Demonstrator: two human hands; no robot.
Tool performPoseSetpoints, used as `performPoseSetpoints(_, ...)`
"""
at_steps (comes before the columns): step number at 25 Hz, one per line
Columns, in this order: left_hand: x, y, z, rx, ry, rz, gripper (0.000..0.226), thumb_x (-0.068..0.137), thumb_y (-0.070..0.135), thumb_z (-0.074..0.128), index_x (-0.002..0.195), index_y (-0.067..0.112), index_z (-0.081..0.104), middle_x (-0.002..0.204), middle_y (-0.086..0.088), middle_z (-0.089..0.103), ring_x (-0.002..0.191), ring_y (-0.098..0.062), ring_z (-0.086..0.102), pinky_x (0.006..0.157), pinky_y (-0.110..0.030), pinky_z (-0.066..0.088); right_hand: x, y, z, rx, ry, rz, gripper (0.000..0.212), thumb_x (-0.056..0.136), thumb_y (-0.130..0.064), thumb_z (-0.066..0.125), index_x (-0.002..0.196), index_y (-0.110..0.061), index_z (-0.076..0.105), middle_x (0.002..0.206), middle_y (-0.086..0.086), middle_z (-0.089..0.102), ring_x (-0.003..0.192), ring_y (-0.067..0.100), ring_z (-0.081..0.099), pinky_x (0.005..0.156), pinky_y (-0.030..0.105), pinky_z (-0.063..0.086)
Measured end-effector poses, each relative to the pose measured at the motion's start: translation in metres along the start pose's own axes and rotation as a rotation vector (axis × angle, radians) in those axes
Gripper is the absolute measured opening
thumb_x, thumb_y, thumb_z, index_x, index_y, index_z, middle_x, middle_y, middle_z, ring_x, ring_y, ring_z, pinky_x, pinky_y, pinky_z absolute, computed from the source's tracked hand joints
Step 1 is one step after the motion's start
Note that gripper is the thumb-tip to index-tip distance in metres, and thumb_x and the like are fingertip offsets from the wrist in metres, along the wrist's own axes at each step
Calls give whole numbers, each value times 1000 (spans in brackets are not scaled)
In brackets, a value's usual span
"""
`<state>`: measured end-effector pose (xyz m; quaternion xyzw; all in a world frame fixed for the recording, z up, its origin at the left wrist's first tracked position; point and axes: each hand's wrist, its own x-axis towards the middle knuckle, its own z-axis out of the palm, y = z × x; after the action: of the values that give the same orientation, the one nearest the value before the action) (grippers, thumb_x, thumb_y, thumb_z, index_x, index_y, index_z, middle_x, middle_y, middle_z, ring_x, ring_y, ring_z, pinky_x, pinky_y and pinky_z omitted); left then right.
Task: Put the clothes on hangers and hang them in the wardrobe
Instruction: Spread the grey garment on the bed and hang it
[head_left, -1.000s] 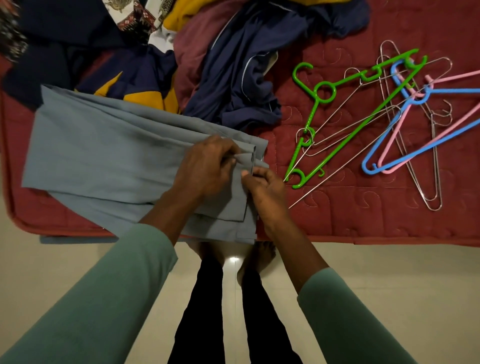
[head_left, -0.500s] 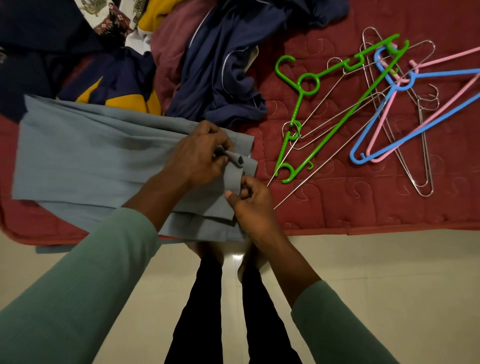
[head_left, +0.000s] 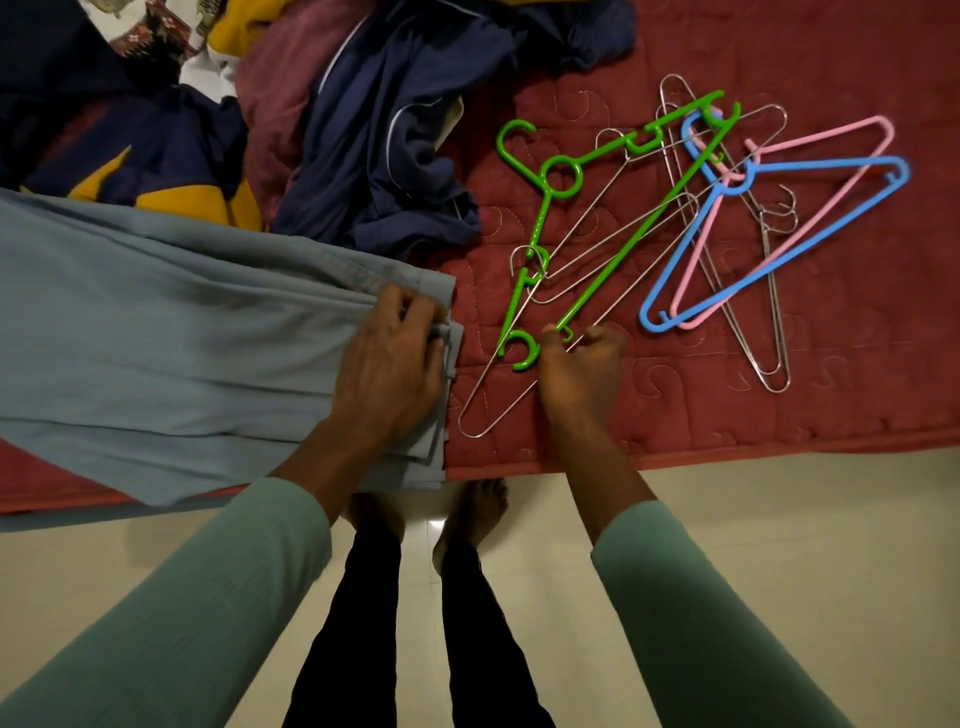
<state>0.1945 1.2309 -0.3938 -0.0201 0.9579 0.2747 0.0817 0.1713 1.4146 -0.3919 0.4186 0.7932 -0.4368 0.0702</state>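
Left hand (head_left: 389, 364) pinches the folded grey garment (head_left: 182, 332) on the bed (head_left: 779, 415), near left; right hand (head_left: 582, 369) grips the green hanger (head_left: 641, 215), whose interlocked wire hangers (head_left: 467, 432) may drag along when lifted.

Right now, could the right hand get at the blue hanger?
Probably yes. The blue hanger lies on the bed right of the right hand, its lower corner uncovered. But that hand grips the green hanger and must let go first.
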Motion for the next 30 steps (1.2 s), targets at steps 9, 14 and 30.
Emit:
performPoseSetpoints(9,10,5,7,-392,-36,-164,34,90,28,77,121,26,63,117,4,49,84,0,61,74,-5,44,21,6,-4,77,17,-92,8,78,-32,69,81,-33,62,81,-2,72,78,23,71,79,50,59)
performPoseSetpoints(14,12,14,5,-399,-38,-198,30,95,38,70,121,25,63,119,3,49,86,2,59,71,-5,45,-1,-11,-27,307,-60,-183,13,102,-11,55,109,-17,65,87,7,76,63,28,74,56,45,62)
performPoseSetpoints(30,-53,-65,-136,-1157,480,-573,30,106,12,55,133,20,61,96,3,77,69,-9,61,57,-20,48,-157,-104,90,577,-937,-167,15,104,-12,54,113,-11,67,95,7,77,84,22,74,76,30,60)
